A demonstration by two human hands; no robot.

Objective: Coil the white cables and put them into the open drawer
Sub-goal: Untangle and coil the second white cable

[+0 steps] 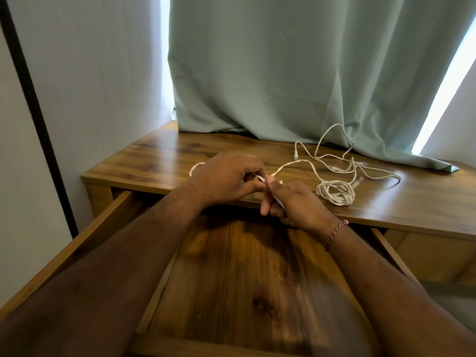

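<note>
Cable (293,164) runs between my two hands at the middle of the frame, a thin white line that I pinch at one spot. My left hand (228,177) curls over it from the left, thumb and forefinger closed on the strand; my right hand (293,202) meets it just beside, fingertips pinching the same stretch, with a short white piece showing under its fingers. Both hands hang over the front edge of the table (159,155), above the open drawer (231,274).

From my fingers the cable arcs up and right, then drops into a small tight coil (334,193) of several loops lying flat on the table, just right of my right hand. A short bend of white (195,167) also peeks out behind my left hand. Further right and toward the back, a loose tangle (345,155) of thinner white cable sprawls in open loops with small plugs at the ends; whether it joins the one I hold I cannot tell.

The drawer fills the lower half of the frame, its brown wooden floor bare where my forearms do not cover it. A thread bracelet (334,234) circles my right wrist. A pale green curtain (296,68) hangs behind the table, its hem resting on the tabletop at the right, just behind the tangle.
</note>
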